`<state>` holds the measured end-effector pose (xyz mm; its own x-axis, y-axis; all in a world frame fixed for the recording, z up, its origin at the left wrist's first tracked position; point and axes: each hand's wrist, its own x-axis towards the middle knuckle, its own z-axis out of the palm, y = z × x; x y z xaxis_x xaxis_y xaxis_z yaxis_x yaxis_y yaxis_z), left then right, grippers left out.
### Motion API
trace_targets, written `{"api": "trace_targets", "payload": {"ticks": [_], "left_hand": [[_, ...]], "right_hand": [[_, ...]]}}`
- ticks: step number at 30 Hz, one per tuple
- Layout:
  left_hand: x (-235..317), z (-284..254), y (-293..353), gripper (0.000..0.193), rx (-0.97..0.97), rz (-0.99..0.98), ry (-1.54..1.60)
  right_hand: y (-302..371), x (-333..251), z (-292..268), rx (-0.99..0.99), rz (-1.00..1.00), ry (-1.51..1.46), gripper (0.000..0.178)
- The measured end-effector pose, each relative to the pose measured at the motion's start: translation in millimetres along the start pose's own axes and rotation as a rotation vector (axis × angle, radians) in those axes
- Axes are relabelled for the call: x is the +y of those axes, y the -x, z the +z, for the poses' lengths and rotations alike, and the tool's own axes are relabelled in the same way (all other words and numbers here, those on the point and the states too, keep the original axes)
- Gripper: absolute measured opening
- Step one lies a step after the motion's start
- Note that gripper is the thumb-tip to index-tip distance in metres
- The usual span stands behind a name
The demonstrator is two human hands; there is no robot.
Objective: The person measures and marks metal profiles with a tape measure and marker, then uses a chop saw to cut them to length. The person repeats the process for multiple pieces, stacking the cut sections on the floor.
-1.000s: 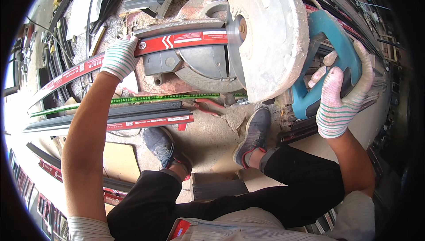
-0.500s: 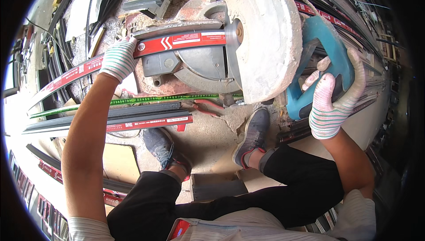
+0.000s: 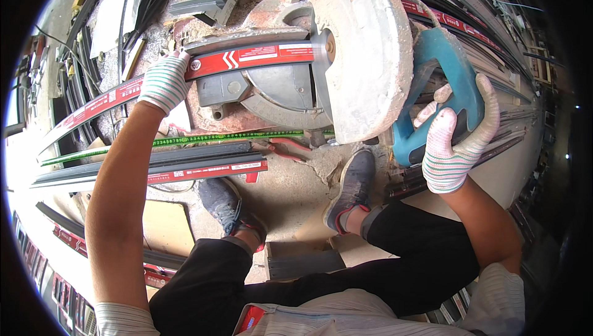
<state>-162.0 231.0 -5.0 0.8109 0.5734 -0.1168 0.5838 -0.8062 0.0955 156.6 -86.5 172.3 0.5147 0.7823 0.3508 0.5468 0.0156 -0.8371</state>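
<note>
A long dark profile with red protective film (image 3: 259, 59) lies across the bed of a mitre saw (image 3: 281, 89), along its fence. My gloved left hand (image 3: 165, 84) is closed round it left of the saw table, with the fingertips over its far edge. The profile's right end runs to the blade (image 3: 324, 58), which is mostly covered by a dusty, whitish round guard (image 3: 370, 58). My gloved right hand (image 3: 456, 151) is wrapped round the saw's teal loop handle (image 3: 460, 70), with fingers through the opening and thumb on the near side.
A green measuring tape (image 3: 247, 137) stretches along the bench's near edge. Closer to me are red-handled pliers (image 3: 289, 149) and a bundle of dark profiles (image 3: 204, 169). Profiles and offcuts crowd the back left and right. My shoes (image 3: 358, 181) stand below the saw.
The saw's guard and handle have shifted slightly left, and my right hand has moved with them. My left hand and the profile have stayed almost in place.
</note>
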Motion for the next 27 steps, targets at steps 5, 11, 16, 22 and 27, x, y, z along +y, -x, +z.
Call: {"api": "trace_targets", "payload": {"ticks": [5, 11, 16, 22, 27], "left_hand": [[3.7, -3.8, 0.1, 0.028, -0.043, -0.039, -0.009], [1.1, -1.3, 1.7, 0.032, 0.028, 0.008, 0.042], [5.6, -5.3, 1.0, 0.035, 0.020, -0.003, 0.023], [5.4, -7.1, 1.7, 0.034, 0.018, 0.002, 0.023], [3.9, -5.5, 2.1, 0.032, 0.055, 0.021, 0.018]], "right_hand": [[6.5, 6.4, -2.0, -0.016, -0.014, -0.019, 0.071], [8.8, 11.8, -3.1, -0.055, -0.085, -0.004, 0.063], [14.2, 14.8, -2.4, -0.032, -0.077, 0.002, 0.064], [20.9, 23.7, -1.9, -0.065, -0.134, 0.023, 0.079], [30.2, 31.9, -3.7, -0.105, -0.184, 0.048, 0.081]]}}
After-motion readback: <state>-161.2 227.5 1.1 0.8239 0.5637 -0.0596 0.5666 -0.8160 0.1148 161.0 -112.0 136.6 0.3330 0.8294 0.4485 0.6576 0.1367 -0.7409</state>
